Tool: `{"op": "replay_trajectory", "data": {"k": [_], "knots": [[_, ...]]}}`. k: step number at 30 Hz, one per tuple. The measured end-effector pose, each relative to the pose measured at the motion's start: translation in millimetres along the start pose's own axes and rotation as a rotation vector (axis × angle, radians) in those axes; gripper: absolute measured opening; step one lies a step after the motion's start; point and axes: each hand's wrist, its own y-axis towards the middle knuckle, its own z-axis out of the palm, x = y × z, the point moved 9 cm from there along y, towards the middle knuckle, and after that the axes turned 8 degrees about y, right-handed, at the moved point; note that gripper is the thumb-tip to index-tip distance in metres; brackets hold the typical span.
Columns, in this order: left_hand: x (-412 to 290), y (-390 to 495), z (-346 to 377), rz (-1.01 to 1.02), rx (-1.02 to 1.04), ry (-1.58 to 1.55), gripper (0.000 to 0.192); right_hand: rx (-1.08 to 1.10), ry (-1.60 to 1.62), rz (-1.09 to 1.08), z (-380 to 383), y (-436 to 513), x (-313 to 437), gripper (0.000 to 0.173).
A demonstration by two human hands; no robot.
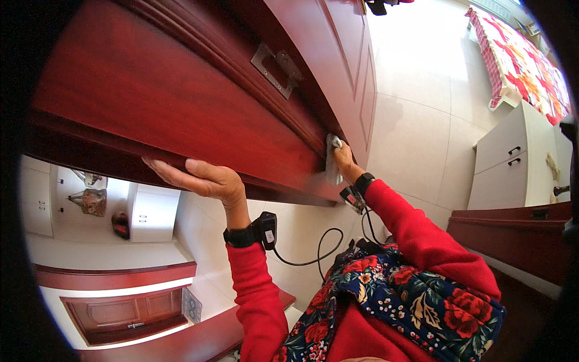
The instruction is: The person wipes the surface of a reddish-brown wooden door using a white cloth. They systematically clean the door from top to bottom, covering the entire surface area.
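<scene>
A wide dark-red wooden door frame (181, 113) spans the view before me. Along its near edge lies my left hand (203, 178), fingers stretched out and touching the wood, holding nothing. My right hand (344, 160) grips a folded light-grey cloth (332, 168) and presses it against the frame low down, by the groove next to the door. Higher on the same frame sits a metal strike plate (273, 71). Just beyond my right hand stands the panelled red door (337, 59), swung away from the frame.
Black devices (268, 231) are strapped to both wrists, with a loose black cable (312, 261) between them. A white cabinet (502, 158) and a bed with a red-patterned cover (520, 63) stand at right. At left are another white cabinet (154, 210) and a closed brown door (126, 312).
</scene>
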Motion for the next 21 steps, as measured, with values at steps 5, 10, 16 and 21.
{"op": "replay_trajectory", "data": {"k": [5,10,16,21], "knots": [[0,1,1,0.005,-0.001,0.027,0.05,0.145,0.059,-0.001,23,-33,52,0.049],[-5,4,0,-0.014,0.012,-0.023,0.049,0.253,0.166,-0.63,50,-132,208,0.058],[-7,5,-2,-0.05,0.074,0.018,0.049,0.509,-0.062,-1.18,103,-230,277,0.063],[-6,4,0,0.016,0.018,-0.005,0.049,0.346,0.03,-1.023,81,-195,223,0.064]]}}
